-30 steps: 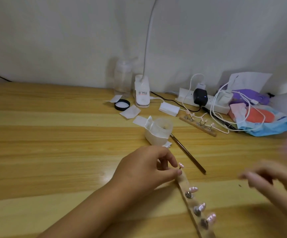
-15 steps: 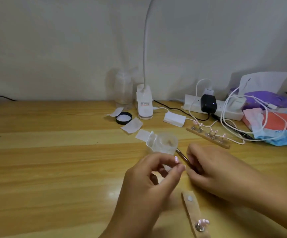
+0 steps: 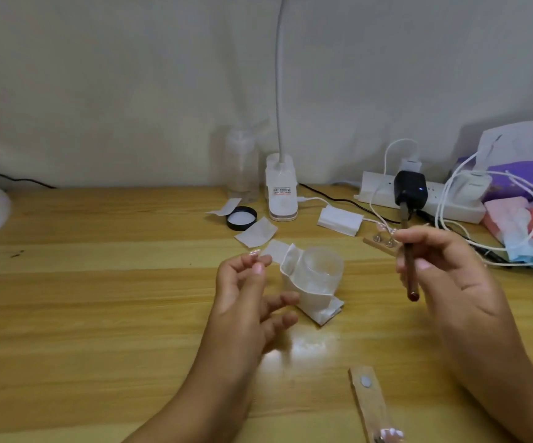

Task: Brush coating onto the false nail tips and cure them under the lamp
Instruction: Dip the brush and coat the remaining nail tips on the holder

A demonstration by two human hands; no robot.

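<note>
A small red-and-white label sits on the white lamp base. Its print is too blurred to read. Nothing else shows legible writing.

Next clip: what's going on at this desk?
A person is doing false nails. The left hand pinches what looks like a small pink nail tip between thumb and forefinger; the right hand holds a brown brush raised, clear of the tip. A tissue-wrapped jar sits on the table between the hands, and a wooden holder strip lies nearer the camera.

The desk is smooth, glossy pale wood. The brush in the right hand has a matt brown handle; left of it, a frosted jar in creased white paper.
</note>
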